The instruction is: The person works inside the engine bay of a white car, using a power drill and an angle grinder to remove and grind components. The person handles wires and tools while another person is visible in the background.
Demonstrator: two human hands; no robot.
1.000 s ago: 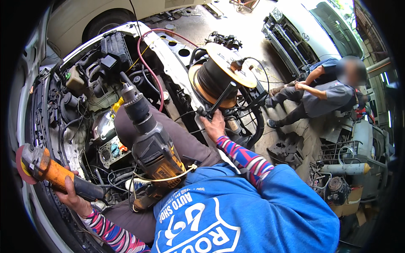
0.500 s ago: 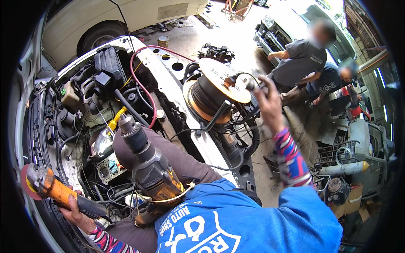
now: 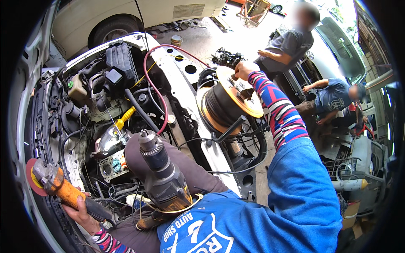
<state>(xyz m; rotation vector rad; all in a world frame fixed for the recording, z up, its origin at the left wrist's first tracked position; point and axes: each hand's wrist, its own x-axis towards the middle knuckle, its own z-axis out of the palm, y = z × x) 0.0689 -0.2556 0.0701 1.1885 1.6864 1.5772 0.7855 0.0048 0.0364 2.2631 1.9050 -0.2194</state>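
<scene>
My left hand [image 3: 82,216] is wrapped round the body of an orange and black angle grinder [image 3: 63,189]. The grinder's reddish disc [image 3: 36,177] points away to the left, over the edge of the engine bay. With the arm stretched out, my right hand [image 3: 245,70] is closed at the far side of a cable reel [image 3: 223,101]. What those fingers grip is hidden. Black cable is wound between the reel's pale round flanges. A yellow and black power drill [image 3: 166,181] rests against my lap, chuck up, with a cord looped around its lower part.
The open engine bay holds a black box [image 3: 122,63], a yellow-necked funnel [image 3: 125,118], hoses and an exposed engine face [image 3: 114,166]. A red hose [image 3: 147,71] arches over the white fender [image 3: 181,84]. Two people stand at the right, near another vehicle and loose parts.
My right hand has moved left and away from me, from beside the reel to its far side, and has closed. The grinder stays in my left hand. The view has shifted slightly.
</scene>
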